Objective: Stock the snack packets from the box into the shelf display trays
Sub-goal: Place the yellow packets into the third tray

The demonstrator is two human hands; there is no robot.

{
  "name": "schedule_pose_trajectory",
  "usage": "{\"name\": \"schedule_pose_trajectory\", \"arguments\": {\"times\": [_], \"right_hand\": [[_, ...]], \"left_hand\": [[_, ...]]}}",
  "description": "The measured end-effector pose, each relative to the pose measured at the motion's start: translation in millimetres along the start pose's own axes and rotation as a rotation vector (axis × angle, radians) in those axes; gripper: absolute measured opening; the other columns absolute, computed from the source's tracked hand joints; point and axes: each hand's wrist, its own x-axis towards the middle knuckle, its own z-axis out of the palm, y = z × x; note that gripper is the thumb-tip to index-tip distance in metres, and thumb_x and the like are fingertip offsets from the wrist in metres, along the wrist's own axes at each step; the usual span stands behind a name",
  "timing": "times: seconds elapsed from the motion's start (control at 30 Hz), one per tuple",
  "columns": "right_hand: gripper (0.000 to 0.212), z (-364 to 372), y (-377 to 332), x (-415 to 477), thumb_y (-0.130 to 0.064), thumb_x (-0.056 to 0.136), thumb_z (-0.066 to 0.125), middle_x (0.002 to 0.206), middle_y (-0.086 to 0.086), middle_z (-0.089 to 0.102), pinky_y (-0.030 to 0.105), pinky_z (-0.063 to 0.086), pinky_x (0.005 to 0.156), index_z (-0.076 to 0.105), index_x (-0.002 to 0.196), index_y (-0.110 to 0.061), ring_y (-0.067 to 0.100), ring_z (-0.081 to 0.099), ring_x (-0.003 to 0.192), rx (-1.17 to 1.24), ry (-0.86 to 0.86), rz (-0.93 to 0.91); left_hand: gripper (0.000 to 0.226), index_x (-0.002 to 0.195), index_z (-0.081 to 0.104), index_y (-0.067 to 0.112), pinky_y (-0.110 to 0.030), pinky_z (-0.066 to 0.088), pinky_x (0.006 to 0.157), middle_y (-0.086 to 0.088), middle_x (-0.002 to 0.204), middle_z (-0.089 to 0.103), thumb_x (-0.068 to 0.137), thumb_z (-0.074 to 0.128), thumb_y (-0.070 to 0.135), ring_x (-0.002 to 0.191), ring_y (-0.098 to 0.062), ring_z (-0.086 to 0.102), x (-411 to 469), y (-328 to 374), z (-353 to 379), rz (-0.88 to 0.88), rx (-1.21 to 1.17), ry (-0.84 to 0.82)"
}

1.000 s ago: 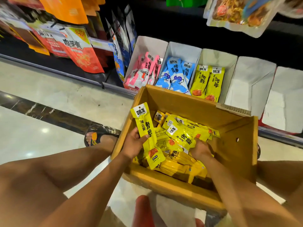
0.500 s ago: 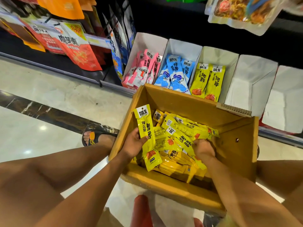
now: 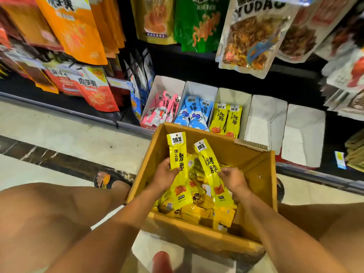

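Observation:
An open cardboard box (image 3: pixel 258 180) sits on the floor between my knees, holding several yellow snack packets (image 3: pixel 199 210). My left hand (image 3: pixel 164 175) grips one long yellow packet (image 3: pixel 178 152) upright over the box. Beside it my right hand (image 3: pixel 233 178) pinches a second yellow packet (image 3: pixel 208 164), tilted left. On the bottom shelf stand white display trays: one with pink packets (image 3: pixel 163 109), one with blue packets (image 3: pixel 194 113), one with yellow packets (image 3: pixel 226 119), and two empty trays (image 3: pixel 266 119) to the right.
Large snack bags (image 3: pixel 250 34) hang on pegs above the trays. Red and orange bags (image 3: pixel 92 91) fill the shelf at left. My sandalled foot (image 3: pixel 110 179) rests left of the box, and a red stool edge (image 3: pixel 161 262) shows at the bottom.
My right hand has lifted a yellow packet out of the pile. The left hand has raised its packet higher. The view has tilted up, showing more of the shelves.

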Motion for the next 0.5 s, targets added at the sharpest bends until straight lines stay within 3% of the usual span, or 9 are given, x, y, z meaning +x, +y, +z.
{"name": "schedule_pose_trajectory", "arguments": {"times": [0.1, 0.23, 0.33, 0.43, 0.5], "right_hand": [[0.019, -26, -26, -7, -0.029, 0.091, 0.07, 0.082, 0.01, 0.074, 0.038, 0.052, 0.075, 0.076, 0.087, -0.012, 0.027, 0.07, 0.084, 0.073, 0.043, -0.051], [0.013, -63, -53, -5, -0.029, 0.089, 0.073, 0.088, 0.006, 0.076, 0.042, 0.057, 0.079, 0.076, 0.087, -0.016, 0.027, 0.071, 0.087, 0.183, 0.052, -0.1], [0.013, -97, -76, -2, -0.026, 0.09, 0.074, 0.092, -0.001, 0.073, 0.037, 0.054, 0.087, 0.076, 0.094, -0.014, 0.022, 0.069, 0.09, 0.228, 0.065, -0.14], [0.027, -132, -94, 1, -0.024, 0.091, 0.073, 0.078, 0.003, 0.061, 0.032, 0.046, 0.072, 0.069, 0.085, 0.002, 0.016, 0.056, 0.076, 0.262, 0.09, -0.162], [0.036, -153, -101, 3, -0.023, 0.092, 0.072, 0.075, 0.013, 0.056, 0.035, 0.045, 0.065, 0.064, 0.091, 0.013, 0.02, 0.051, 0.07, 0.317, 0.095, -0.164]], "left_hand": [[0.03, 0.121, 0.058, 0.009, -0.045, 0.057, 0.094, -0.012, 0.122, 0.071, 0.096, 0.061, -0.008, 0.105, -0.025, 0.07, -6, 29, 10, 0.04, -0.006, -0.022], [0.032, 0.124, 0.057, 0.007, -0.045, 0.058, 0.093, -0.017, 0.125, 0.07, 0.096, 0.062, -0.008, 0.106, -0.029, 0.07, -8, 74, 14, 0.107, 0.021, -0.069], [0.033, 0.126, 0.057, 0.01, -0.03, 0.059, 0.083, -0.015, 0.128, 0.069, 0.097, 0.061, -0.007, 0.103, -0.022, 0.07, -11, 114, 14, 0.126, 0.065, -0.105], [0.038, 0.135, 0.053, 0.006, -0.006, 0.051, 0.069, -0.002, 0.136, 0.059, 0.099, 0.058, -0.005, 0.092, -0.004, 0.062, -19, 158, 18, 0.186, 0.115, -0.148], [0.043, 0.143, 0.047, 0.002, 0.001, 0.043, 0.056, 0.006, 0.123, 0.048, 0.101, 0.056, -0.004, 0.094, -0.004, 0.051, -26, 184, 23, 0.226, 0.104, -0.17]]}}
